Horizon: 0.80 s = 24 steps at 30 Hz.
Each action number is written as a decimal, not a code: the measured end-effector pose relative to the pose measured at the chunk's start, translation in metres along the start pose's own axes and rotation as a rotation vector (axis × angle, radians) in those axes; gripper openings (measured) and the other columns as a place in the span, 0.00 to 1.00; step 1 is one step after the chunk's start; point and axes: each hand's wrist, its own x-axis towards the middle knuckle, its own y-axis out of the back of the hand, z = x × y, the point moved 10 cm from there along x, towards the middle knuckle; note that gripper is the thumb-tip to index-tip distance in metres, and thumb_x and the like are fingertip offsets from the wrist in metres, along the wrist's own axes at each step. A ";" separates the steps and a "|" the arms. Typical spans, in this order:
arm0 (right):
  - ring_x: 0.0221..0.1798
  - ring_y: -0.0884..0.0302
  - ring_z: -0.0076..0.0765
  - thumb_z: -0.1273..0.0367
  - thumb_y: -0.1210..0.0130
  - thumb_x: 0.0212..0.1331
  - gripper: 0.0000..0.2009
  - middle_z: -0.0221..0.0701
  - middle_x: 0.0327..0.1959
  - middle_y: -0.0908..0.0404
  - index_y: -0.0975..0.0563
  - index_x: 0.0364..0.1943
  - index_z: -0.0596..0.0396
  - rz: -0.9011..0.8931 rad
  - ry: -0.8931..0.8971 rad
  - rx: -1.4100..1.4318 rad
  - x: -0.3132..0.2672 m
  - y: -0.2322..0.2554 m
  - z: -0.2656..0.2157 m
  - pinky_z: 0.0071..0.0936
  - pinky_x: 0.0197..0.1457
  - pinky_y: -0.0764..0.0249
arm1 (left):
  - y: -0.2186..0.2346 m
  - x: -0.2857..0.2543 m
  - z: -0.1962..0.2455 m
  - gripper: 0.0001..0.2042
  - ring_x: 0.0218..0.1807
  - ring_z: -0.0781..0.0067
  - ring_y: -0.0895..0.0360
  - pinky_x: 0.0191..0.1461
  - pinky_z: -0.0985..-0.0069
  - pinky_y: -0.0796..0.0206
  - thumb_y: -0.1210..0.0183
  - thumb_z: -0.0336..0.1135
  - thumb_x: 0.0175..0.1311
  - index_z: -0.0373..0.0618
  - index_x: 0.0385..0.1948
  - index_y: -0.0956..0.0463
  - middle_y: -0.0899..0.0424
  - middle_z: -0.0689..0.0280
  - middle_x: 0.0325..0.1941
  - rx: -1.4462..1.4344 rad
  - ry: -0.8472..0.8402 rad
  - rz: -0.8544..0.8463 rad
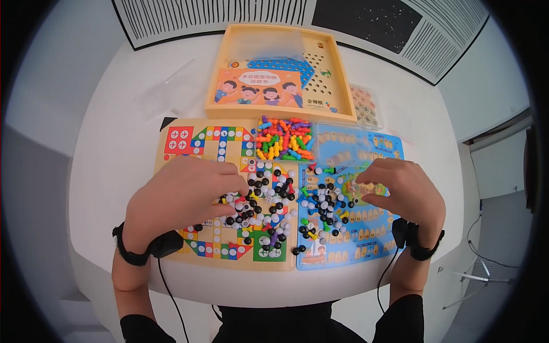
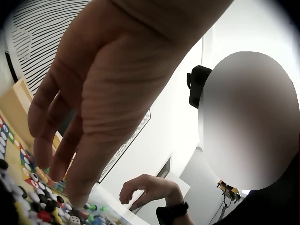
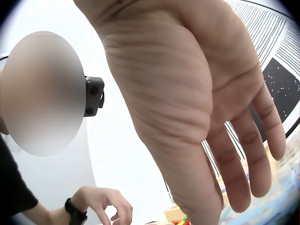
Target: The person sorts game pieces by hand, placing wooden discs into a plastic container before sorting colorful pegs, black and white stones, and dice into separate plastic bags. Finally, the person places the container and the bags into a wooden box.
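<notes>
My left hand [image 1: 186, 188] hovers over a pile of black and white round pieces [image 1: 266, 183] on the ludo-style board [image 1: 171, 163]. Its fingers bend loosely downward, thumb apart from them, and the left wrist view shows nothing between them; the fingertips overlap the pile there. Over the blue board [image 1: 377, 228] hangs my right hand [image 1: 409, 186], palm facing inward, fingers relaxed and holding nothing. Beside it lies another heap of black and white pieces [image 1: 325, 206], mixed with small coloured pawns and dice. A clear box of coloured pawns [image 1: 284, 139] sits behind both heaps.
An empty-looking clear tray [image 1: 343, 143] stands beside the pawn box. Farther back are a wooden game box [image 1: 343, 86] with an orange booklet [image 1: 260, 87] and a box of round discs [image 1: 366, 106]. Clear plastic [image 1: 174, 88] lies at back left on the white table [image 1: 103, 171].
</notes>
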 end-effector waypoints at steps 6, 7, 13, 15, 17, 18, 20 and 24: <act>0.45 0.15 0.42 0.68 0.29 0.53 0.14 0.30 0.40 0.14 0.14 0.45 0.49 -0.096 0.122 0.014 -0.013 -0.027 -0.026 0.38 0.46 0.19 | 0.001 -0.008 -0.001 0.16 0.43 0.59 0.16 0.44 0.64 0.26 0.26 0.36 0.55 0.48 0.45 0.16 0.14 0.67 0.41 -0.015 -0.019 0.019; 0.43 0.15 0.41 0.69 0.27 0.52 0.14 0.30 0.38 0.14 0.14 0.44 0.50 -0.104 0.094 0.010 -0.013 -0.030 -0.026 0.37 0.45 0.19 | 0.003 -0.008 -0.001 0.17 0.44 0.58 0.16 0.45 0.63 0.26 0.26 0.35 0.55 0.47 0.46 0.17 0.14 0.66 0.42 -0.017 -0.032 0.039; 0.45 0.14 0.42 0.68 0.29 0.54 0.15 0.30 0.39 0.15 0.14 0.47 0.48 -0.083 0.079 -0.077 -0.007 -0.040 -0.027 0.37 0.46 0.19 | 0.005 -0.012 -0.006 0.16 0.45 0.56 0.17 0.48 0.62 0.26 0.28 0.33 0.58 0.45 0.47 0.17 0.15 0.64 0.42 -0.011 -0.029 0.068; 0.44 0.14 0.42 0.68 0.29 0.54 0.16 0.30 0.38 0.15 0.14 0.48 0.48 -0.077 0.124 -0.091 -0.003 -0.046 -0.036 0.38 0.45 0.19 | 0.010 -0.017 -0.005 0.16 0.46 0.56 0.17 0.48 0.62 0.26 0.28 0.34 0.58 0.45 0.48 0.17 0.15 0.63 0.42 -0.006 0.001 0.054; 0.42 0.15 0.43 0.66 0.28 0.54 0.15 0.31 0.36 0.16 0.14 0.47 0.47 -0.136 0.112 -0.027 -0.004 -0.054 -0.037 0.39 0.43 0.19 | 0.014 -0.024 -0.001 0.16 0.47 0.57 0.17 0.50 0.63 0.25 0.28 0.34 0.58 0.46 0.47 0.17 0.14 0.65 0.43 -0.038 -0.047 0.065; 0.42 0.15 0.43 0.66 0.28 0.54 0.15 0.31 0.36 0.16 0.14 0.47 0.47 -0.141 0.121 -0.023 -0.005 -0.054 -0.037 0.39 0.43 0.19 | 0.016 -0.029 -0.001 0.16 0.47 0.57 0.17 0.50 0.63 0.25 0.28 0.34 0.58 0.46 0.47 0.17 0.14 0.65 0.43 -0.040 -0.036 0.063; 0.40 0.15 0.42 0.65 0.28 0.54 0.15 0.31 0.36 0.16 0.14 0.46 0.47 -0.095 0.121 -0.008 -0.007 -0.051 -0.038 0.38 0.43 0.19 | 0.023 -0.040 0.007 0.15 0.47 0.58 0.17 0.49 0.64 0.24 0.28 0.36 0.59 0.47 0.47 0.17 0.14 0.67 0.44 -0.140 -0.072 0.048; 0.39 0.15 0.42 0.64 0.27 0.54 0.14 0.30 0.35 0.17 0.14 0.45 0.47 -0.074 0.151 -0.026 -0.010 -0.045 -0.039 0.38 0.42 0.20 | -0.005 -0.057 0.022 0.14 0.47 0.61 0.16 0.49 0.65 0.23 0.28 0.38 0.61 0.49 0.46 0.17 0.14 0.68 0.46 -0.020 -0.126 0.041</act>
